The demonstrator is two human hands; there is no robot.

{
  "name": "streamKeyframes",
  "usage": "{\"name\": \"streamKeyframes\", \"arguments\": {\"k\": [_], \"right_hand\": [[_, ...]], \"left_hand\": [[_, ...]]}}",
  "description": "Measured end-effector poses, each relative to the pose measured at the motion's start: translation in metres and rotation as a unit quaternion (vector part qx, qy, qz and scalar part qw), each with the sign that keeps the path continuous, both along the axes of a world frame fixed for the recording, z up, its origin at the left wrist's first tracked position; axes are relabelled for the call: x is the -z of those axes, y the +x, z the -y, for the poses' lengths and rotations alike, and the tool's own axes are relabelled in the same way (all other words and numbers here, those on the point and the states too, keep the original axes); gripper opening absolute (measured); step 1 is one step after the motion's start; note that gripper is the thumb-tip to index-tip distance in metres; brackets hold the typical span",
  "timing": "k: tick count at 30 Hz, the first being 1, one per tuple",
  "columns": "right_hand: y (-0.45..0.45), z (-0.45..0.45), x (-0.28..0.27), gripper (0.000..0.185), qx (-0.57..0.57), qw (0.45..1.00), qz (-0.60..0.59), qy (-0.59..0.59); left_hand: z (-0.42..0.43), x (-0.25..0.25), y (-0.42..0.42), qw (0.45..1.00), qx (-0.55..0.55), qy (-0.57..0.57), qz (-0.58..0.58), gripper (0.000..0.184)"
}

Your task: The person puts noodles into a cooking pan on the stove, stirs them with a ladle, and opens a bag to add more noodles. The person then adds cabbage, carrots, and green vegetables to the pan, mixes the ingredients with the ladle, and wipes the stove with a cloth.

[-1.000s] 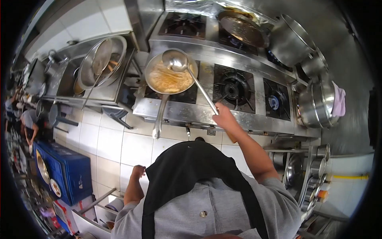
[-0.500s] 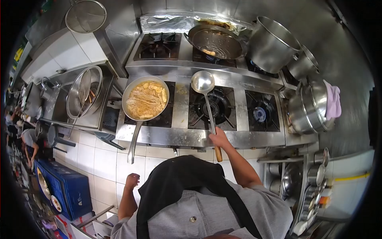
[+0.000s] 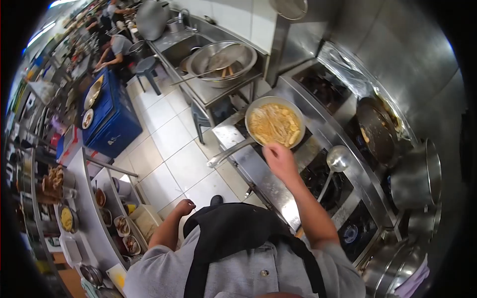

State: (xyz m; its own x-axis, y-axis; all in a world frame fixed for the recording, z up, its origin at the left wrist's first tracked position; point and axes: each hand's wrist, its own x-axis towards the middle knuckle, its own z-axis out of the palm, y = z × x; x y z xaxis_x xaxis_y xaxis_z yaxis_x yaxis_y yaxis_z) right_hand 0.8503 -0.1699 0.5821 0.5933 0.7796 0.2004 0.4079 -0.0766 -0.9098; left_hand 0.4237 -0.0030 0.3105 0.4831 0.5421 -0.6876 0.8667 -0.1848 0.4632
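Note:
A frying pan [image 3: 275, 122] with noodles and yellow pieces in liquid sits on the front left burner, its handle angled toward the floor tiles. At the pan's near rim is my right hand [image 3: 279, 160], fingers curled together; whether it holds something small cannot be made out. The ladle [image 3: 339, 158] lies bowl-up over the middle burner, free of my hand. My left hand [image 3: 186, 206] hangs beside my apron, away from any object, its fingers partly curled.
A large steel bowl [image 3: 221, 63] with strainers rests on the sink counter. A dark wok [image 3: 376, 131] and steel pots [image 3: 416, 174] stand along the back. A blue box [image 3: 110, 117] and a food shelf [image 3: 94, 198] are leftward; people work beyond.
My right hand has let go of the ladle, which now lies over the middle burner, and has moved to the pan's near rim. The view has turned left.

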Motion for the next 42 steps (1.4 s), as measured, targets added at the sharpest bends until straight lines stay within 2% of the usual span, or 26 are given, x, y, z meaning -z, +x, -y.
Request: {"name": "streamKeyframes", "arguments": {"k": [2,3,4,5,7,8,9,10,12,13,15,16,17,18,19,22,23,24,25,28,30,31,33,35,37,42], "right_hand": [[-0.02,-0.09,-0.009,0.023,-0.141,0.985,-0.093,-0.038],[-0.041,-0.132,-0.023,0.027,-0.161,0.986,-0.037,0.012],[-0.055,-0.178,-0.038,0.033,-0.221,0.956,-0.165,-0.094],[-0.071,-0.215,-0.048,0.039,-0.206,0.961,-0.147,-0.11],[-0.077,-0.315,-0.017,0.044,-0.226,0.959,-0.042,-0.166],[-0.091,-0.358,-0.005,0.046,-0.152,0.958,-0.214,-0.116],[-0.101,-0.392,0.003,0.049,-0.075,0.92,-0.379,-0.062],[-0.101,-0.415,0.005,0.049,-0.074,0.92,-0.38,-0.062],[-0.105,-0.46,0.004,0.046,-0.019,0.809,-0.586,0.044],[-0.101,-0.484,0.01,0.046,-0.023,0.809,-0.587,0.041],[-0.087,-0.523,0.027,0.025,0.029,0.663,-0.733,0.153],[-0.085,-0.527,0.019,0.025,0.032,0.663,-0.732,0.155],[-0.082,-0.523,-0.001,0.021,0.116,0.674,-0.71,0.165],[-0.076,-0.514,-0.022,0.019,0.205,0.678,-0.683,0.177],[-0.072,-0.503,-0.038,0.019,0.203,0.627,-0.727,0.192],[-0.053,-0.443,-0.017,0.014,0.076,0.679,-0.709,0.175],[-0.051,-0.405,-0.006,0.012,0.027,0.747,-0.647,0.15],[-0.055,-0.356,-0.012,0.01,0.002,0.776,-0.613,0.145],[-0.053,-0.308,-0.016,0.011,-0.001,0.831,-0.547,0.1],[-0.045,-0.171,-0.036,0.019,0.042,0.886,-0.46,0.03],[-0.047,-0.079,-0.066,0.025,0.098,0.905,-0.414,-0.002],[-0.044,-0.035,-0.078,0.028,0.119,0.911,-0.394,-0.019],[-0.031,0.046,-0.085,0.032,0.184,0.92,-0.347,-0.008],[-0.011,0.111,-0.095,0.029,0.305,0.903,-0.301,-0.026],[0.022,0.173,-0.089,0.028,0.399,0.904,-0.127,-0.087],[0.106,0.284,-0.093,0.022,0.459,0.878,-0.031,-0.13]], "left_hand": [[0.0,0.001,-0.026,0.998,-0.069,-0.015,-0.007,0.036],[-0.003,0.005,-0.041,0.997,-0.072,-0.026,-0.01,0.036],[-0.008,0.028,-0.069,0.998,0.014,0.016,0.057,0.034],[-0.003,0.019,-0.069,0.977,-0.201,-0.065,0.004,0.032],[0.0,0.03,-0.098,0.954,-0.283,-0.081,0.062,0.028],[0.005,0.028,-0.111,0.932,-0.332,-0.11,0.093,0.027],[0.015,0.007,-0.119,0.928,-0.343,-0.099,0.103,0.026],[0.027,-0.009,-0.128,0.93,-0.343,-0.064,0.115,0.025],[0.051,0.032,-0.177,0.942,-0.322,-0.056,0.078,0.029],[0.059,0.04,-0.193,0.947,-0.311,-0.052,0.06,0.031],[0.066,0.031,-0.217,0.955,-0.29,-0.058,0.028,0.031],[0.063,0.027,-0.222,0.955,-0.289,-0.064,0.02,0.031],[0.058,0.024,-0.224,0.957,-0.281,-0.068,0.011,0.031],[0.047,0.022,-0.226,0.96,-0.271,-0.069,0.011,0.031],[0.036,0.022,-0.228,0.965,-0.254,-0.07,0.011,0.031],[-0.007,0.028,-0.232,0.981,-0.182,-0.07,0.02,0.031],[-0.022,0.032,-0.231,0.986,-0.152,-0.066,0.025,0.031],[-0.037,0.038,-0.229,0.991,-0.118,-0.059,0.032,0.031],[-0.053,0.042,-0.224,0.994,-0.083,-0.05,0.04,0.031],[-0.102,0.061,-0.191,0.993,0.081,0.019,0.09,0.031],[-0.126,0.062,-0.141,0.931,0.274,0.184,0.155,0.032],[-0.149,0.054,-0.122,0.918,0.338,0.151,0.143,0.027],[-0.154,0.035,-0.062,0.982,0.122,-0.02,0.143,0.026],[-0.146,0.026,-0.017,0.985,0.059,-0.075,0.143,0.026],[-0.13,0.016,0.011,0.986,0.077,-0.074,0.127,0.027],[-0.08,0.006,0.056,0.975,0.128,-0.104,0.149,0.028]]}}
